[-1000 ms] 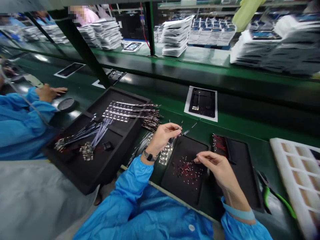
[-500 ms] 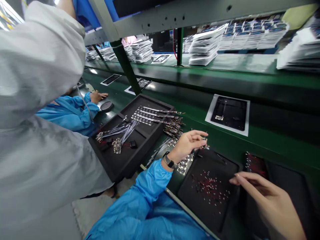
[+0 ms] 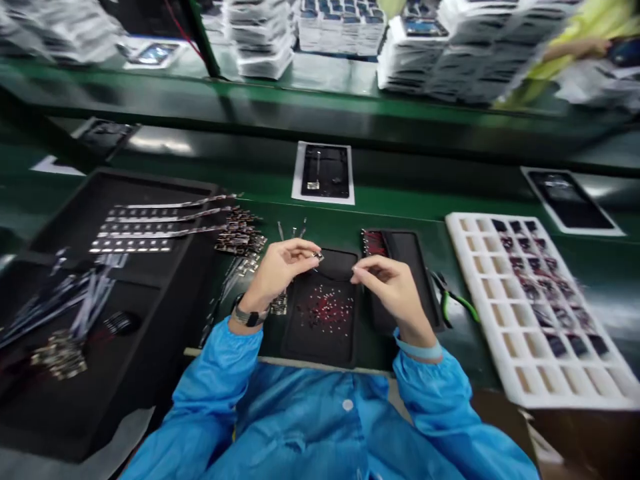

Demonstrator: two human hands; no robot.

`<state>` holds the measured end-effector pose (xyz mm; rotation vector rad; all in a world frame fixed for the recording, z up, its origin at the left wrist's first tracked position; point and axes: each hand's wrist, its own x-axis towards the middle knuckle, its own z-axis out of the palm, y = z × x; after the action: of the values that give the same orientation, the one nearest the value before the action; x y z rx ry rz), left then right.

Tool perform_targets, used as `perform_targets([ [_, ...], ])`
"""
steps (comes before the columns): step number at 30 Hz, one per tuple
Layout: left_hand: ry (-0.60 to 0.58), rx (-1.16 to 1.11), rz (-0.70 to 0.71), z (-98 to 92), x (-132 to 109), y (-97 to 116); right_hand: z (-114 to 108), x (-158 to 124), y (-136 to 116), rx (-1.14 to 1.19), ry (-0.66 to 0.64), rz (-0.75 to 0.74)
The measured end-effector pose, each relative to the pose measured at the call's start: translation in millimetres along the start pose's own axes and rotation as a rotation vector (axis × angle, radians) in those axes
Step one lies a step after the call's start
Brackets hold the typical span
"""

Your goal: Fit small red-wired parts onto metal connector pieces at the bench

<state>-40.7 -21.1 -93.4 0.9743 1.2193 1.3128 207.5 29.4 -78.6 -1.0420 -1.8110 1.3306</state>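
Note:
My left hand (image 3: 286, 268), with a watch on its wrist, pinches a small circuit board (image 3: 318, 255) above the upper part of a black tray (image 3: 300, 340). Many small red and white parts (image 3: 327, 310) lie scattered in that tray. My right hand (image 3: 390, 283) is closed in a pinch over the tray's right edge; what its fingertips hold is too small to make out. A pile of circuit boards with strips (image 3: 243, 233) lies left of my left hand.
A large black tray (image 3: 175, 287) with strips and cables is at left. A second small black tray (image 3: 410, 250), green-handled pliers (image 3: 463, 303) and a white compartment tray (image 3: 493, 333) are at right. Behind lies a panel on white paper (image 3: 327, 172), below stacked sheets (image 3: 260, 40).
The view has swung to the right, so the person in grey at left is gone and the white compartment tray shows. My left hand still holds the small board; my hands look closer together.

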Motion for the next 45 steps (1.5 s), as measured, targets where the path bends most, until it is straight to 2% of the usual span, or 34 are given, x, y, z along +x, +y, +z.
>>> perform_targets([
  [6, -0.105, 0.213, 0.062, 12.2, -5.7, -2.8, 4.5, -1.9, 0.4, -0.012, -0.091, 0.003],
  [12, -0.201, 0.363, 0.157, 14.2, -7.5, -0.3, 7.5, -0.1, -1.6, -0.023, -0.195, 0.0],
  [22, -0.341, 0.453, 0.094, 12.5, -9.9, -1.7, 4.8, 0.8, 3.1, -0.059, -0.357, 0.088],
  [27, -0.373, 0.483, 0.114, 12.9, -9.4, -5.3, 5.7, 0.5, 6.6, -0.041, -0.402, 0.158],
  [34, -0.347, 0.534, 0.104, 17.4, -10.6, -3.6, 11.6, -1.8, 7.8, -0.039, -0.369, 0.222],
  [39, -0.377, 0.526, 0.058, 14.4, -9.7, 2.1, 11.5, -3.4, 8.4, 0.055, -0.362, 0.231],
  [45, -0.451, 0.572, 0.001, 5.2, -10.1, -0.4, 13.1, -6.6, 18.8, 0.303, -0.455, 0.249],
])
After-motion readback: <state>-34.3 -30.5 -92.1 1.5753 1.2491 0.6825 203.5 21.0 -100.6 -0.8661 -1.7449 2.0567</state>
